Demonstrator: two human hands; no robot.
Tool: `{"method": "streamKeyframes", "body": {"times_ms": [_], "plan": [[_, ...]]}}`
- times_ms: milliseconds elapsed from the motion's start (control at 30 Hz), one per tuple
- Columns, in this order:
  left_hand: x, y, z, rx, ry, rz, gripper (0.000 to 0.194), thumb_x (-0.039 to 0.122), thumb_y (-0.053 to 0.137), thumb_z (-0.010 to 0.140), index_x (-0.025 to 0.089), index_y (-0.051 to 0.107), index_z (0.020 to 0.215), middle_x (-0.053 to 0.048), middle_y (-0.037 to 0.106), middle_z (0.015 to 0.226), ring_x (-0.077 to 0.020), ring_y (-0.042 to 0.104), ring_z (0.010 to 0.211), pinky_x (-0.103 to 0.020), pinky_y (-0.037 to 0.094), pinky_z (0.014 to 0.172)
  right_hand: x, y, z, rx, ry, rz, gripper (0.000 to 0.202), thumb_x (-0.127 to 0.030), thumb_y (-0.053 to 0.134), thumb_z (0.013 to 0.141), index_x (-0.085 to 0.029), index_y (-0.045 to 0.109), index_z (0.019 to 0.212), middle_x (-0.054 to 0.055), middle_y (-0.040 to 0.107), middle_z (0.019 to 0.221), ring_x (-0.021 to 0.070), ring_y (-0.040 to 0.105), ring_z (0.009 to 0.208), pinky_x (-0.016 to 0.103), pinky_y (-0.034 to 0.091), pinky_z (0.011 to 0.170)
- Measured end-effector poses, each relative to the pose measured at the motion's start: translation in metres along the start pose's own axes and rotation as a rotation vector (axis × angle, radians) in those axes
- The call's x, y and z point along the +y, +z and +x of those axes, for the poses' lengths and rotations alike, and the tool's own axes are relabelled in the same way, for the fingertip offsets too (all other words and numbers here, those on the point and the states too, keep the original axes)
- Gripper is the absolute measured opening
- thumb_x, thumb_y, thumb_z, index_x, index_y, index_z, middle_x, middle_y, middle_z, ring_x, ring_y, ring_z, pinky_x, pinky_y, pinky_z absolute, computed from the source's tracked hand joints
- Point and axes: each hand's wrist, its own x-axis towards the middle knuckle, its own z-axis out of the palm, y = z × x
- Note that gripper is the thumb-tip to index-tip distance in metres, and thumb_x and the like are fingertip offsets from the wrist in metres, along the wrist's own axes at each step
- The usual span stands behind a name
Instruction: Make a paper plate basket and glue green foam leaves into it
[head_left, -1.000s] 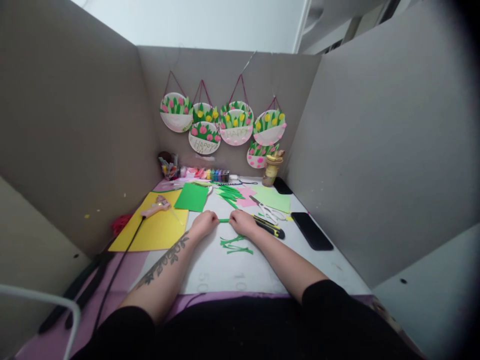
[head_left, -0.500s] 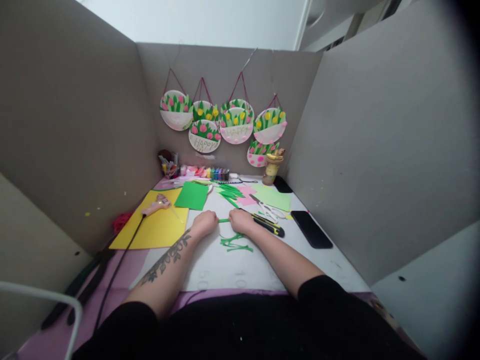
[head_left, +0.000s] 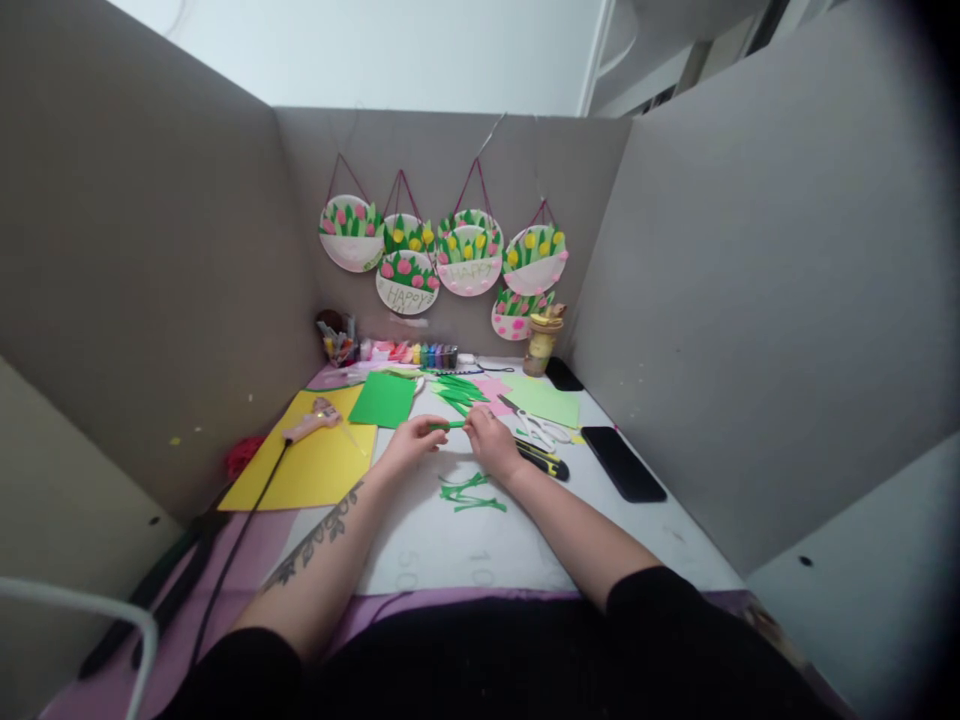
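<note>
Head view. Holding a short green strip (head_left: 457, 425), apparently paper, over the middle of the tabletop (head_left: 427, 545), one end to each of the hands. With left hand (head_left: 414, 440): fingers loosely curled, tips narrowed on the left end. With right hand (head_left: 493, 443): back toward the camera, fingers drawn in on the other end, exact grip hidden. Cannot tell whether resting on the surface or lifted just off it.

Judged as shaping or creasing of the strip; cannot tell which from this angle. Keep both pinches close to the ends. Line up the long edges first, then run a thumb along in one even pass. Use light tension only: narrow, so probably quick to kink or tear. For a sharper crease, press down against the flat surface.

Mind the green scraps (head_left: 472, 493), lying on the near side; better swept aside, to avoid pressing onto them. Note the utility knife (head_left: 545, 461), just beside the right wrist and partly hidden by it; blade not visible, so best slid clear. Avoid brushing the green leaves (head_left: 459, 389), piled just beyond the fingers, and the scissors (head_left: 536, 423) to their right.
</note>
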Motion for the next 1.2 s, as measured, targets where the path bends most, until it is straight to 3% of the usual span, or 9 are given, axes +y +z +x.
{"method": "streamKeyframes", "body": {"times_ms": [133, 233, 300, 467, 600, 933, 1200], "plan": [[0.001, 0.003, 0.0, 0.138, 0.025, -0.042, 0.033, 0.041, 0.064, 0.072, 0.013, 0.067, 0.089, -0.01, 0.071, 0.084, -0.0206, 0.067, 0.082, -0.031, 0.052, 0.073, -0.005, -0.004, -0.002, 0.081, -0.001, 0.15, 0.02, -0.028, 0.039, 0.092, -0.019, 0.057, 0.094, 0.01, 0.056, 0.098, 0.0222, 0.051, 0.099, 0.034, 0.043, 0.086], [0.0, 0.004, 0.001, 0.198, 0.058, -0.077, 0.033, 0.04, 0.066, 0.071, 0.012, 0.068, 0.088, -0.01, 0.072, 0.083, -0.0213, 0.067, 0.084, -0.032, 0.053, 0.075, -0.004, -0.004, -0.002, 0.154, 0.068, 0.412, 0.018, -0.031, 0.052, 0.085, -0.02, 0.06, 0.096, 0.01, 0.057, 0.104, 0.0198, 0.055, 0.091, 0.032, 0.047, 0.077], [-0.001, 0.004, 0.002, 0.208, 0.062, -0.092, 0.033, 0.04, 0.066, 0.071, 0.012, 0.069, 0.089, -0.01, 0.072, 0.084, -0.0216, 0.068, 0.084, -0.033, 0.053, 0.076, -0.001, -0.002, -0.001, 0.158, 0.101, 0.587, 0.019, -0.032, 0.058, 0.08, -0.019, 0.063, 0.093, 0.009, 0.06, 0.101, 0.0189, 0.057, 0.087, 0.031, 0.048, 0.074], [0.001, 0.007, 0.0, 0.206, 0.053, -0.085, 0.034, 0.039, 0.065, 0.072, 0.011, 0.07, 0.092, -0.011, 0.073, 0.084, -0.0226, 0.068, 0.084, -0.034, 0.053, 0.077, 0.008, 0.009, 0.002, 0.159, 0.171, 0.854, 0.021, -0.034, 0.062, 0.074, -0.019, 0.069, 0.086, 0.008, 0.066, 0.099, 0.0207, 0.059, 0.096, 0.034, 0.047, 0.085], [0.006, 0.009, -0.003, 0.172, 0.046, -0.065, 0.035, 0.036, 0.068, 0.068, 0.013, 0.071, 0.094, -0.01, 0.073, 0.087, -0.0235, 0.067, 0.087, -0.035, 0.052, 0.08, 0.008, 0.014, 0.003, 0.122, 0.259, 0.986, 0.026, -0.037, 0.066, 0.07, -0.018, 0.071, 0.087, 0.006, 0.069, 0.088, 0.0195, 0.062, 0.083, 0.034, 0.048, 0.08], [0.0, 0.014, 0.001, 0.267, 0.144, -0.103, 0.019, 0.032, 0.072, 0.063, 0.017, 0.069, 0.073, -0.005, 0.072, 0.075, -0.0188, 0.066, 0.074, -0.032, 0.051, 0.075, -0.006, 0.009, 0.0, 0.242, 0.32, 1.059, 0.02, -0.035, 0.072, 0.063, -0.018, 0.066, 0.073, 0.001, 0.066, 0.071, 0.0156, 0.057, 0.067, 0.03, 0.046, 0.069], [0.003, 0.017, -0.001, 0.282, 0.111, -0.173, 0.021, 0.035, 0.073, 0.066, 0.017, 0.072, 0.077, -0.006, 0.072, 0.075, -0.0183, 0.065, 0.072, -0.03, 0.05, 0.071, -0.014, 0.004, 0.001, 0.319, 0.369, 1.129, 0.026, -0.039, 0.075, 0.061, -0.019, 0.061, 0.069, 0.0, 0.064, 0.068, 0.0153, 0.056, 0.064, 0.03, 0.045, 0.065]]}}
